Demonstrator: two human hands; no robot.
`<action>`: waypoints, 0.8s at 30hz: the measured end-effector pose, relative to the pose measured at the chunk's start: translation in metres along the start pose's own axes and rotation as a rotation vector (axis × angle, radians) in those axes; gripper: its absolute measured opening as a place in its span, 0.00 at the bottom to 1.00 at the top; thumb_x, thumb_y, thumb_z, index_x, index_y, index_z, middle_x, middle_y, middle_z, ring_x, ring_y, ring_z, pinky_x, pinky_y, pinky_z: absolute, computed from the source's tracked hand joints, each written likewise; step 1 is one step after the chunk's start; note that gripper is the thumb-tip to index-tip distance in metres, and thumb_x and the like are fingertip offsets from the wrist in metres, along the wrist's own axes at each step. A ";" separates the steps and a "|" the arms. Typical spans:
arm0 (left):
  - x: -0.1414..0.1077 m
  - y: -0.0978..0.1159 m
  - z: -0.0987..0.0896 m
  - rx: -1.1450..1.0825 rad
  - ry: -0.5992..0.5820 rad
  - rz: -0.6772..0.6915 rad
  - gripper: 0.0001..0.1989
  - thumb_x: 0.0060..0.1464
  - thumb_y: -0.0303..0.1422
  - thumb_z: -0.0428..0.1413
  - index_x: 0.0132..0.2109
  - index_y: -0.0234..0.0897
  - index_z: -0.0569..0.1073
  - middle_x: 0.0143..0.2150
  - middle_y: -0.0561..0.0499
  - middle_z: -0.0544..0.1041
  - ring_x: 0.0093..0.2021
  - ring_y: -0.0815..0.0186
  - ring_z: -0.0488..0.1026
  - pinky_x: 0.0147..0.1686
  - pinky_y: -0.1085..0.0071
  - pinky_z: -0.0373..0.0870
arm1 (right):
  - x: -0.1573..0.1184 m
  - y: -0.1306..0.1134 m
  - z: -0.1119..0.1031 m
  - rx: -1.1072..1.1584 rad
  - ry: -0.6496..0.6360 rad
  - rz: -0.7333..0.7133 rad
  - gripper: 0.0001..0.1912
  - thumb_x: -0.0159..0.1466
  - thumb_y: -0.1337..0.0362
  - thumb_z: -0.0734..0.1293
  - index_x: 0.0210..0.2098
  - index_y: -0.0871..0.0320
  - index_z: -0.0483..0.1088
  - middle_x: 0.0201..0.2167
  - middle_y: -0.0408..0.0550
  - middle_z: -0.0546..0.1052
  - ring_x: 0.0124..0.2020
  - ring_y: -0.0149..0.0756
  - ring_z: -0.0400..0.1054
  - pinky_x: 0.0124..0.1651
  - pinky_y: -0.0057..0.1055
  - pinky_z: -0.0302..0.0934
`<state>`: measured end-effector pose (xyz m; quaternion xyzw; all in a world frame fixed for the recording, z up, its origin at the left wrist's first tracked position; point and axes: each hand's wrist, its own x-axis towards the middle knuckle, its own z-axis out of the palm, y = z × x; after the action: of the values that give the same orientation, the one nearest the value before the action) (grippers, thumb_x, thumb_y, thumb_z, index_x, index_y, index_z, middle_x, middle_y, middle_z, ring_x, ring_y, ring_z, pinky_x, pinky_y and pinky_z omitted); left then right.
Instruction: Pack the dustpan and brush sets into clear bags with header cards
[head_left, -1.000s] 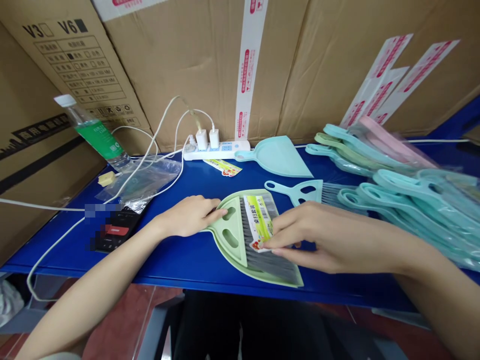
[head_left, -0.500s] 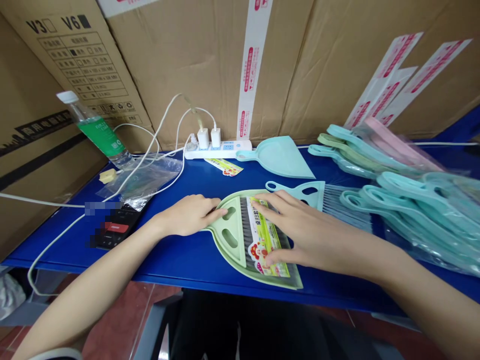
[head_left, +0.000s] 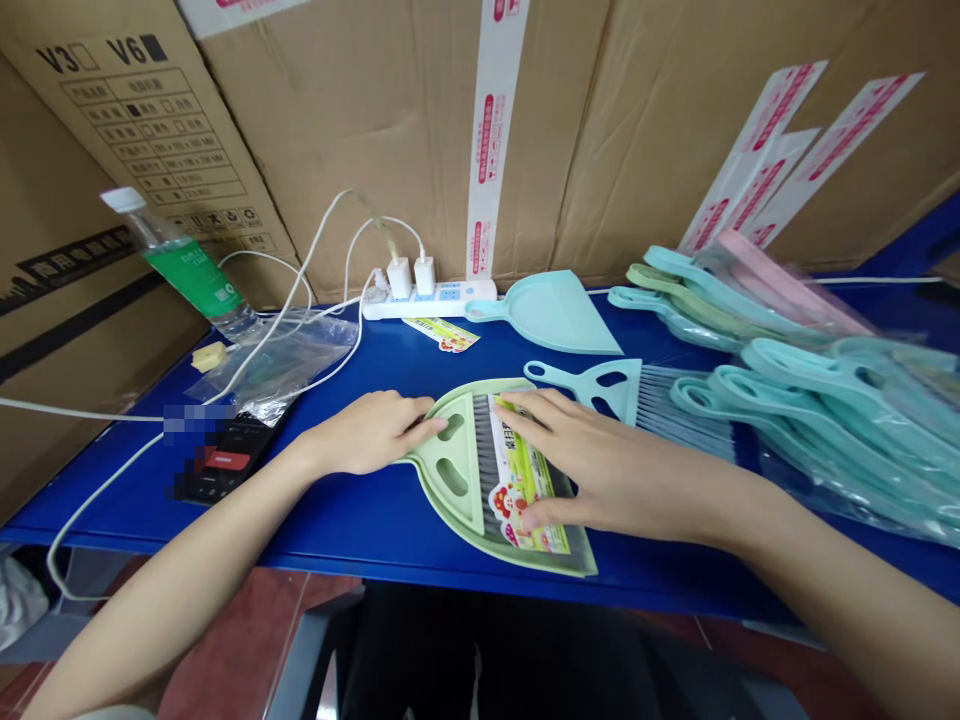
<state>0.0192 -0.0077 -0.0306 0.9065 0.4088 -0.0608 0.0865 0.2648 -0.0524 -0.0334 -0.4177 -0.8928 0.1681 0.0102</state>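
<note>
- Left hand [head_left: 375,432]: closed on handle end, green brush [head_left: 467,450] inside green dustpan [head_left: 474,536], near side, centre.
- Right hand [head_left: 592,465]: partly open, fingers and thumb touching label [head_left: 519,468], not gripping; label across bristles [head_left: 483,440].

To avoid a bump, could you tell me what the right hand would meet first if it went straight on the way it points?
Probably the green brush head, just past the card under the right hand; the hand's height is unclear.
</note>
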 end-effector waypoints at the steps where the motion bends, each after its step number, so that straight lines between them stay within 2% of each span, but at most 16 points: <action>1: 0.000 0.000 0.000 0.002 -0.001 -0.002 0.22 0.68 0.45 0.37 0.34 0.39 0.66 0.27 0.54 0.72 0.27 0.65 0.69 0.31 0.70 0.58 | 0.000 -0.001 -0.001 0.001 -0.015 0.014 0.49 0.58 0.41 0.67 0.69 0.64 0.53 0.68 0.65 0.56 0.68 0.62 0.47 0.62 0.57 0.56; 7: 0.000 0.001 -0.002 0.016 -0.023 0.001 0.21 0.68 0.44 0.36 0.33 0.39 0.65 0.26 0.54 0.71 0.27 0.65 0.70 0.30 0.70 0.58 | 0.002 0.001 -0.001 0.015 -0.058 0.046 0.53 0.58 0.37 0.63 0.70 0.65 0.49 0.70 0.66 0.51 0.69 0.65 0.42 0.62 0.60 0.54; 14: 0.000 0.001 -0.001 0.012 -0.010 0.011 0.21 0.67 0.44 0.36 0.33 0.39 0.65 0.26 0.54 0.71 0.27 0.65 0.70 0.29 0.70 0.58 | 0.003 0.003 -0.001 0.048 -0.070 0.058 0.53 0.57 0.38 0.65 0.70 0.63 0.49 0.71 0.65 0.48 0.70 0.67 0.39 0.62 0.62 0.52; 21: -0.001 0.001 0.000 0.055 0.004 -0.008 0.21 0.67 0.44 0.36 0.34 0.39 0.66 0.26 0.53 0.72 0.28 0.64 0.71 0.30 0.70 0.59 | 0.001 0.004 -0.007 0.090 -0.018 0.047 0.49 0.57 0.40 0.67 0.68 0.61 0.55 0.69 0.61 0.54 0.69 0.67 0.41 0.61 0.62 0.54; 24: -0.001 0.002 0.000 0.063 0.006 -0.018 0.22 0.67 0.44 0.36 0.34 0.39 0.67 0.26 0.53 0.73 0.28 0.64 0.72 0.30 0.70 0.59 | 0.001 0.006 -0.009 0.041 0.043 -0.001 0.42 0.59 0.42 0.65 0.66 0.59 0.59 0.65 0.60 0.62 0.67 0.62 0.49 0.60 0.59 0.56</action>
<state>0.0195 -0.0096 -0.0300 0.9053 0.4149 -0.0718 0.0560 0.2701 -0.0453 -0.0273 -0.4207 -0.8888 0.1775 0.0381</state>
